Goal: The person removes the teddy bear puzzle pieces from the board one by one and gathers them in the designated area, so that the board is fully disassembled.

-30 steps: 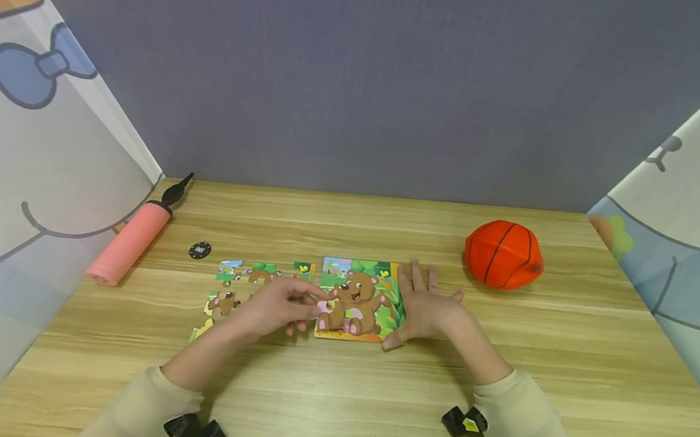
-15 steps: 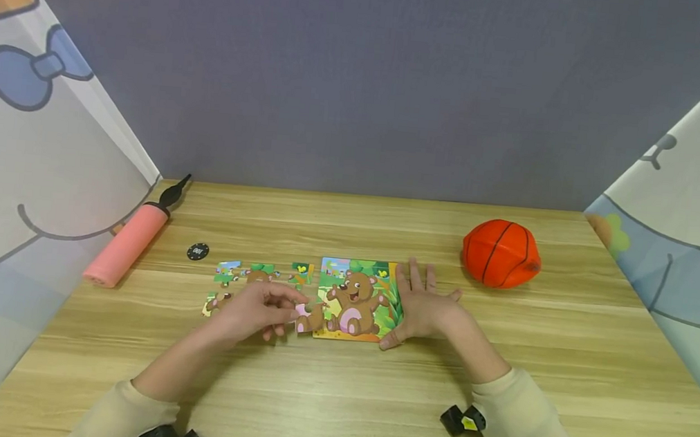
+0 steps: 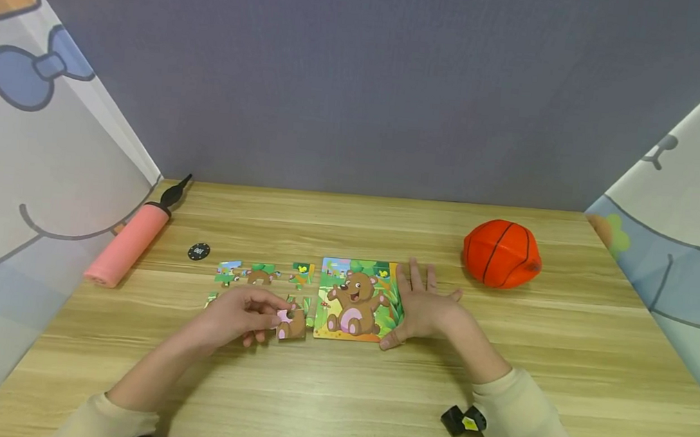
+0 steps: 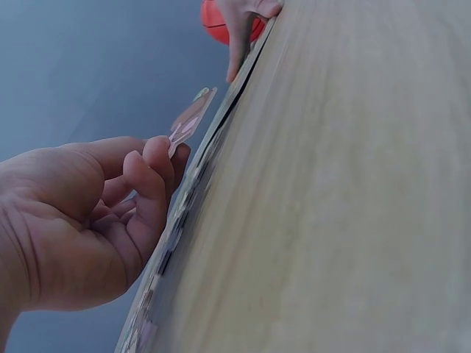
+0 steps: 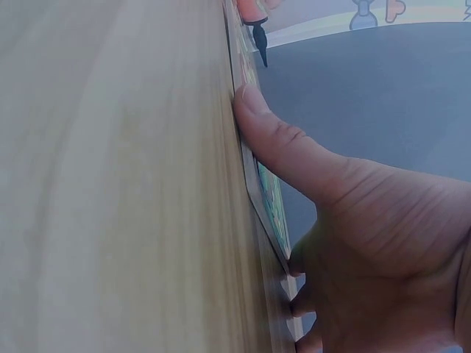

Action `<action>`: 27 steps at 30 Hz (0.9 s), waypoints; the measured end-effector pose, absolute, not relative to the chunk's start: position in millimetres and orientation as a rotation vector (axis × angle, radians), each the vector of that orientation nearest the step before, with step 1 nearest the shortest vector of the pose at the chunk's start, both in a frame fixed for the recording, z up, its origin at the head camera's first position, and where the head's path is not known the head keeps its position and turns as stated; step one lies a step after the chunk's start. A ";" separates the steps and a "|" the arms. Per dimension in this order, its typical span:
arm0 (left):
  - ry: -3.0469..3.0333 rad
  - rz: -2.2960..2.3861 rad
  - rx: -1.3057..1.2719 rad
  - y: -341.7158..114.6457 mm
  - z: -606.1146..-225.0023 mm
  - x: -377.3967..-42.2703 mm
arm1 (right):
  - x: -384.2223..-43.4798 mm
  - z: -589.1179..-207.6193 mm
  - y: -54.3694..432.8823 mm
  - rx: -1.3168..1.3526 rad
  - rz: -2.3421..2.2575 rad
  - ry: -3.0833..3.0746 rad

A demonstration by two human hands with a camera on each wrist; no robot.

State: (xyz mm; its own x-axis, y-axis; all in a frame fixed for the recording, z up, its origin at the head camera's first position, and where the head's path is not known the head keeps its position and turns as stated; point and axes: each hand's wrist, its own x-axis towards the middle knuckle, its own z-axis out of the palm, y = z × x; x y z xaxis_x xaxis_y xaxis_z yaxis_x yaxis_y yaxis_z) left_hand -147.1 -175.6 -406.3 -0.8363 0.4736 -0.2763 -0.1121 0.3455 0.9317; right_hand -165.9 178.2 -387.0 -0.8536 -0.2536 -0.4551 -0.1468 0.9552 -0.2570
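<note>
My left hand [image 3: 241,316] pinches a brown and pink puzzle piece [image 3: 293,326] between thumb and fingers. In the left wrist view the piece [image 4: 193,118] stands tilted at the fingertips, raised off the tabletop. Beneath and behind it lie several loose puzzle pieces [image 3: 261,274], some partly hidden by the hand. Right of them lies a square bear picture board [image 3: 352,302]. My right hand [image 3: 426,308] is spread with straight fingers along the board's right edge. The right wrist view shows its thumb [image 5: 276,140] resting at the edge of the board.
A pink hand pump [image 3: 132,241] with a black nozzle lies at the left. Near it is a black round chip [image 3: 199,252] marked 100. A dented red ball [image 3: 502,254] sits at the back right. A grey panel [image 3: 362,81] rises behind the wooden table [image 3: 334,404].
My left hand has drawn the puzzle piece leftward, off the bear board's lower left and over the loose pieces. My right hand has stayed in place.
</note>
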 end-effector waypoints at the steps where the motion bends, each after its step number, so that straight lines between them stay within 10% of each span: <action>1: 2.099 1.521 0.316 -177.1 -406.2 -146.4 | -165.8 -387.1 178.2 -0.286 -0.292 2.605; 27: 2.087 1.460 0.280 -215.8 -403.4 -135.1 | -164.8 -386.9 178.7 -0.292 -0.293 2.614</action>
State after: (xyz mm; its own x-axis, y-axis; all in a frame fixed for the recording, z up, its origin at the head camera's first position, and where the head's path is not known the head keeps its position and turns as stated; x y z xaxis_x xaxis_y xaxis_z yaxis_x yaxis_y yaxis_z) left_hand -135.1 -215.8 -403.4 -0.8147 0.4756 -0.3318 -0.1487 0.3817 0.9122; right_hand -164.8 178.7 -386.9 -0.8570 -0.2577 -0.4462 -0.1525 0.9540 -0.2581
